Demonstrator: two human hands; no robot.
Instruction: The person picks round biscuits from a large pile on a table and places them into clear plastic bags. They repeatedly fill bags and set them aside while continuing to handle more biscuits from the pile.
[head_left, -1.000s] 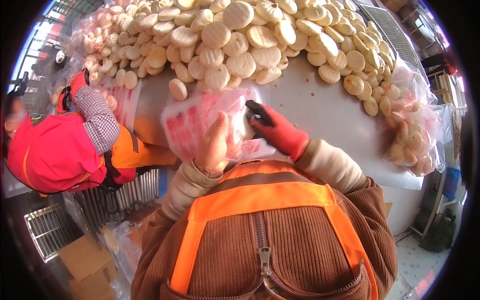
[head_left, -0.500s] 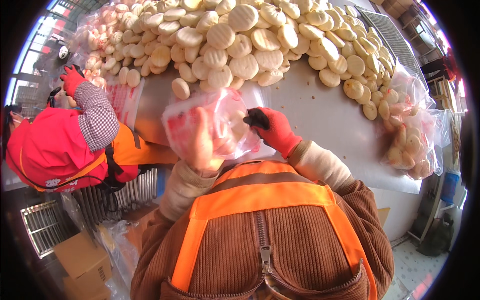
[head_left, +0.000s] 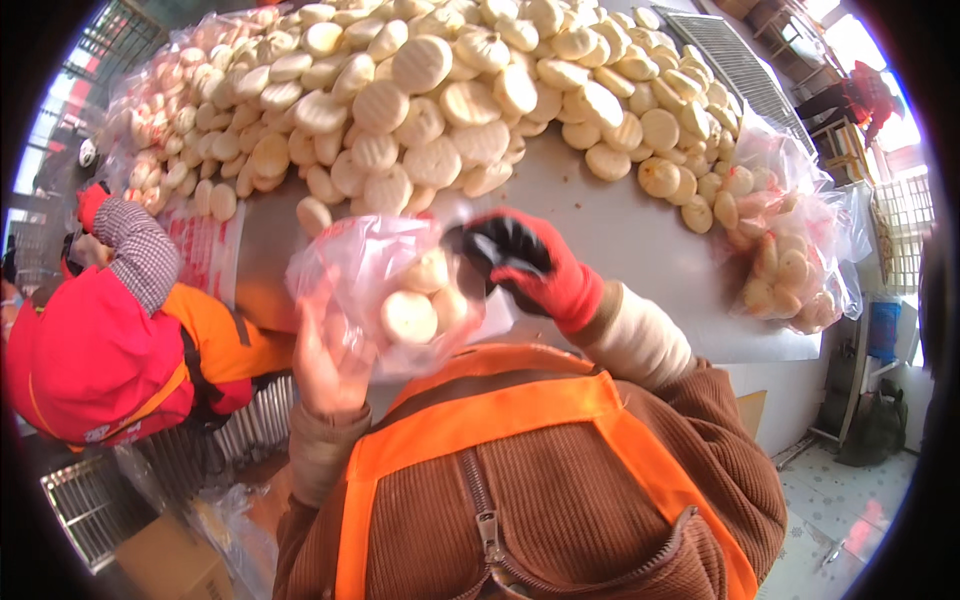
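Note:
My bare left hand (head_left: 325, 365) holds a clear plastic bag (head_left: 375, 275) from below, close to my chest. Inside the bag lie a few round pale buns (head_left: 410, 315). My right hand (head_left: 525, 265), in a red and black glove, grips the bag's upper right edge. Beyond the bag, a large heap of round ridged buns (head_left: 440, 100) covers the grey table (head_left: 620, 250).
A person in a red jacket and orange vest (head_left: 90, 350) works at my left, with a gloved hand on the table. Filled clear bags of buns (head_left: 790, 250) sit at the table's right end. A metal rack and a cardboard box (head_left: 160, 560) stand on the floor lower left.
The bag has been lifted closer to my chest and now shows buns inside. My right hand has shifted to the bag's upper edge.

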